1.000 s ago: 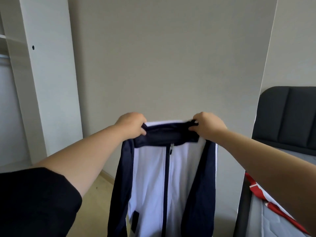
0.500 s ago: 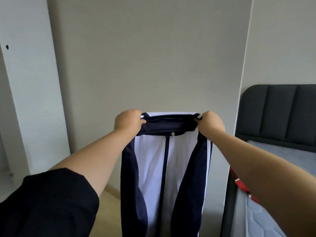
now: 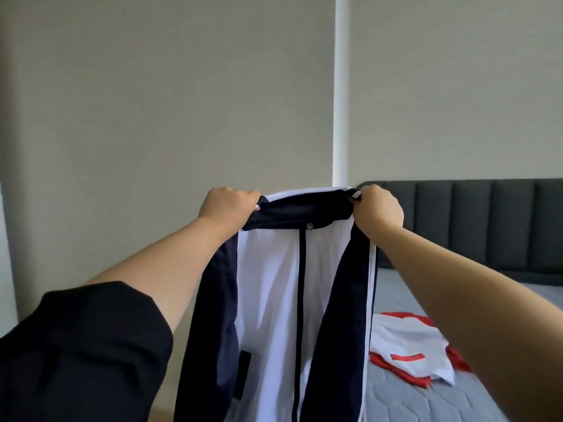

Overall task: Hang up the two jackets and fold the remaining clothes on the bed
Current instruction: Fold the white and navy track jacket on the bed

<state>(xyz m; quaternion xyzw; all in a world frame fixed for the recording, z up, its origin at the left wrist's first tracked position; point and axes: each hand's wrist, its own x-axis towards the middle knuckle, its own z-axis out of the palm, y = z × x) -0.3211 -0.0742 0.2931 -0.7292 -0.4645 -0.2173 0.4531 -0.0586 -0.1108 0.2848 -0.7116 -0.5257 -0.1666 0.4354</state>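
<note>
While both arms are extended forward, the scene reads as follows:

Jacket (image 3: 274, 300): white front, navy collar, navy sleeves, dark zip line down the middle; held up by its collar, hanging straight down in the air off the left edge of the bed.
Left hand (image 3: 227, 205): fingers curled round the left end of the collar, gripping it.
Right hand (image 3: 377, 208): fingers curled round the right end of the collar, gripping it.
Collar: stretched taut between the two hands, folded down over the zip top.
Sleeves: hanging loose along both sides of the front panel.
Bed (image 3: 411, 400): grey quilted mattress, dark padded headboard (image 3: 487, 223) at its far edge.
Shirt (image 3: 414, 345): white and red, lying crumpled on the mattress near the left edge, apart from the jacket.
Wall (image 3: 152, 117): plain, behind the jacket.
</note>
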